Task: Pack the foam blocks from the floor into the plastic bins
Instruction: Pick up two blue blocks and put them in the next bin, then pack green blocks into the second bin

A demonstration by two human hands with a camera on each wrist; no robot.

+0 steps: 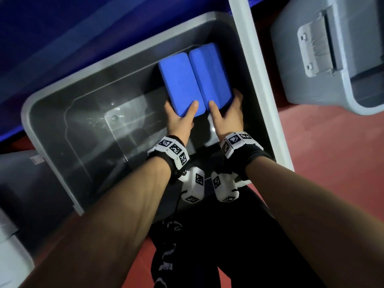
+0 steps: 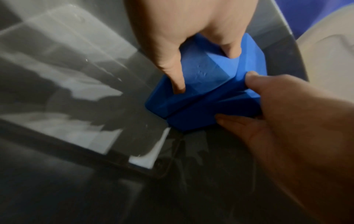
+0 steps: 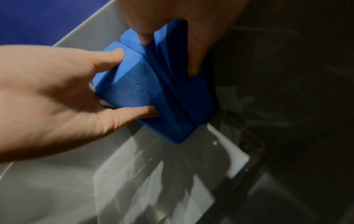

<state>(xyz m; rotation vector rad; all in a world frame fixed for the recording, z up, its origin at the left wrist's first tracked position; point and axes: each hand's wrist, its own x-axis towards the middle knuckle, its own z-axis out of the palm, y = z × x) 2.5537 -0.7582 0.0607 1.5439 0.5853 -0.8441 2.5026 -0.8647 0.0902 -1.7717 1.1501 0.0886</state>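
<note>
Two blue foam blocks are held side by side inside a translucent grey plastic bin (image 1: 259,80), close to its right wall. My left hand (image 1: 178,119) grips the near end of the left block (image 1: 178,84), thumb on top. My right hand (image 1: 226,115) grips the right block (image 1: 212,73) in the same way. In the left wrist view the left block (image 2: 201,72) lies under my left hand (image 2: 191,37), and the right block (image 2: 203,112) sits in my right hand (image 2: 287,121). The right wrist view shows the left block (image 3: 130,91) and right block (image 3: 182,91) pressed together, tilted over the bin floor.
Nothing else lies in the bin. A second grey bin (image 1: 332,59) with a latch stands at the upper right on the red floor (image 1: 332,183). A blue surface (image 1: 62,28) lies behind the bin. Another grey container (image 1: 16,183) sits at the lower left.
</note>
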